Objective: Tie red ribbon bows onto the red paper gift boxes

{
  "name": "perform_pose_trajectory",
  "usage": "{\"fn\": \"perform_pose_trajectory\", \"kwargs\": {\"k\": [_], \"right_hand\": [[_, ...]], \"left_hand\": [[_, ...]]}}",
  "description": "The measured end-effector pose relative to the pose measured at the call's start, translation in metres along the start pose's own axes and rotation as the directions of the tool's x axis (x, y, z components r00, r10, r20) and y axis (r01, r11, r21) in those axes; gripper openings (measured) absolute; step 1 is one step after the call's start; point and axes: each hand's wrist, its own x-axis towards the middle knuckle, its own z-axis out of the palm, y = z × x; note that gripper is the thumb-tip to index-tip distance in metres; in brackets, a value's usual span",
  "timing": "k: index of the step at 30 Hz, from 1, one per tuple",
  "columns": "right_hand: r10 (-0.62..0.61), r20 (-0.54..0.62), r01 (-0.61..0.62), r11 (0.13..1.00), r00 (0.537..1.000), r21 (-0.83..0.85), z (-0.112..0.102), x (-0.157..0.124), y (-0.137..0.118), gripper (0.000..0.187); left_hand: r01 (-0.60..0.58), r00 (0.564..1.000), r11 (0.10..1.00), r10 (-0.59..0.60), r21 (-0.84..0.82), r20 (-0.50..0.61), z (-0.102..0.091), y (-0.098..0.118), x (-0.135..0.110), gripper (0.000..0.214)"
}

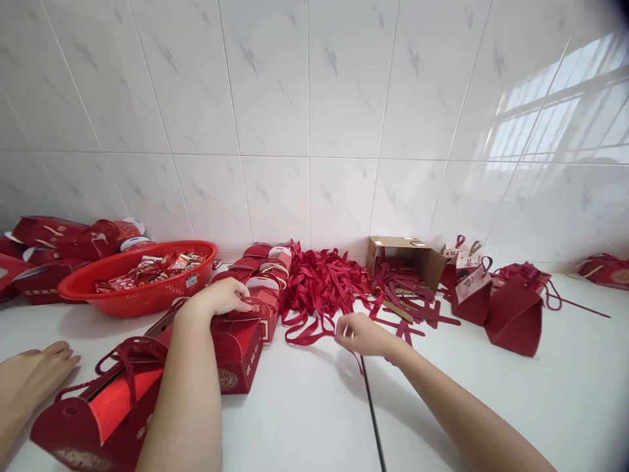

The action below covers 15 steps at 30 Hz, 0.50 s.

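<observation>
My left hand [219,303] reaches over a dark red gift box [240,354], its fingers curled on the top of a smaller red gift box [263,313] standing behind it. Part of that grip is hidden by the hand itself. My right hand [364,334] is closed in a pinch at the front of a heap of red ribbons [324,278]. From its fingers a thin red ribbon [360,364] hangs toward the white table [304,419]. Closer to me at the left, a red box with a rope handle [105,413] stands partly behind my left forearm.
A red plastic basket [132,308] holds small wrapped packets. At far left, another person's hand [42,370] lies near more red boxes [63,239]. A cardboard box [417,252] spills dark red strips [407,295]. Red bags [515,314] stand at right, below the tiled wall.
</observation>
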Motion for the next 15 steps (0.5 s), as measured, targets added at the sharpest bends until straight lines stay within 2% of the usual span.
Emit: {"fn": "perform_pose_trajectory", "kwargs": {"k": [4,7,9,10,12,13,15], "right_hand": [[0.037,-0.225,0.013,0.976,0.974,0.215,-0.027,0.008,-0.022,0.012],[0.058,-0.430,0.111,0.927,0.901,0.358,-0.058,0.004,-0.037,0.020],[0.085,-0.588,0.241,0.858,0.805,0.454,-0.081,-0.006,-0.049,0.013],[0.134,-0.667,0.338,0.779,0.733,0.528,-0.092,-0.012,-0.055,0.009],[0.212,-0.753,0.476,0.660,0.623,0.581,-0.110,-0.027,-0.067,0.016],[0.216,-0.791,0.530,0.639,0.573,0.558,-0.117,-0.034,-0.072,0.018],[0.168,-0.844,0.584,0.652,0.510,0.483,-0.125,-0.047,-0.081,0.020]], "left_hand": [[-0.125,0.966,0.991,0.134,-0.053,0.220,0.005,0.009,0.006,0.013],[-0.169,0.922,0.982,0.187,-0.081,0.338,0.012,0.019,0.012,0.014],[-0.196,0.891,0.976,0.219,-0.098,0.398,0.017,0.028,0.014,0.013],[-0.211,0.877,0.972,0.236,-0.107,0.417,0.019,0.034,0.014,0.012],[-0.243,0.851,0.962,0.273,-0.125,0.448,0.022,0.045,0.012,0.011],[-0.258,0.839,0.957,0.291,-0.134,0.461,0.023,0.050,0.010,0.013],[-0.280,0.825,0.948,0.317,-0.149,0.468,0.024,0.059,0.005,0.019]]}}
